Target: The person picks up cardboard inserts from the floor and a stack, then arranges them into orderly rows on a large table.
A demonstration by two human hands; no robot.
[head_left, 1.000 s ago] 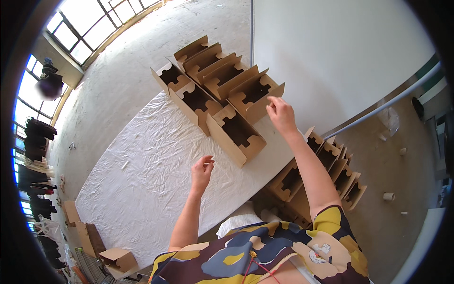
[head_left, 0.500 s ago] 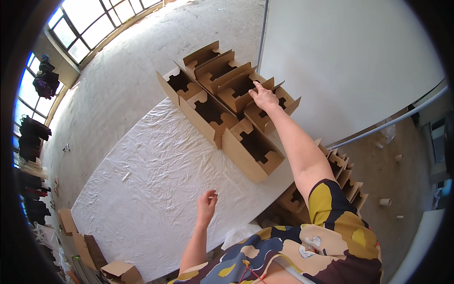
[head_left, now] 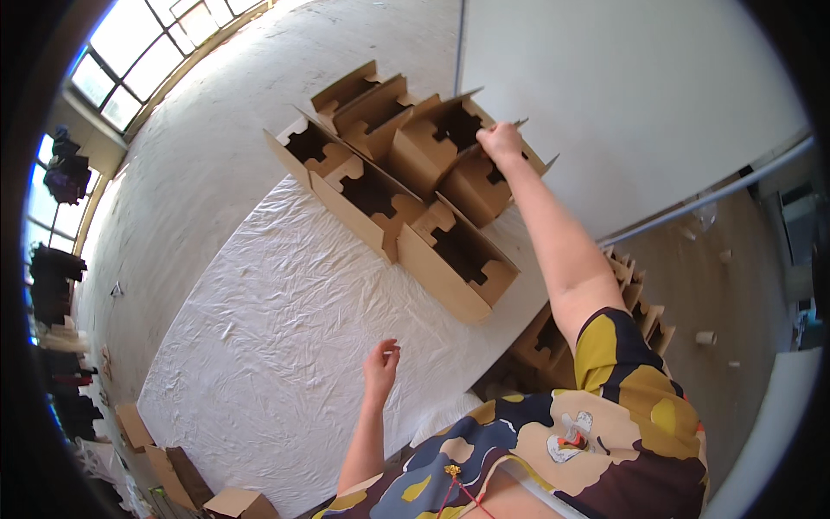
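Note:
My right hand (head_left: 501, 144) reaches out to the far side of a group of open-topped brown cardboard boxes. Its fingers are closed on the upper edge of one cardboard box (head_left: 417, 157), which sits tilted and raised among the others. My left hand (head_left: 380, 370) hovers over the white-covered table (head_left: 285, 346), its fingers loosely bent with gaps between them and nothing seen in it. Closest to me in the group is another open box (head_left: 445, 281) with cut-out inner flaps. Beside it on the left stands a longer box (head_left: 350, 208).
A large white panel (head_left: 622, 112) rises just beyond the boxes on the right. More boxes (head_left: 549, 342) stand below the table's right edge. Several opened cartons (head_left: 238, 503) lie at the lower left. Dark garments (head_left: 56, 272) hang along the far left.
My right hand has closed on the box edge, and that box has tilted and risen. My left hand stays over the table. The view has shifted slightly.

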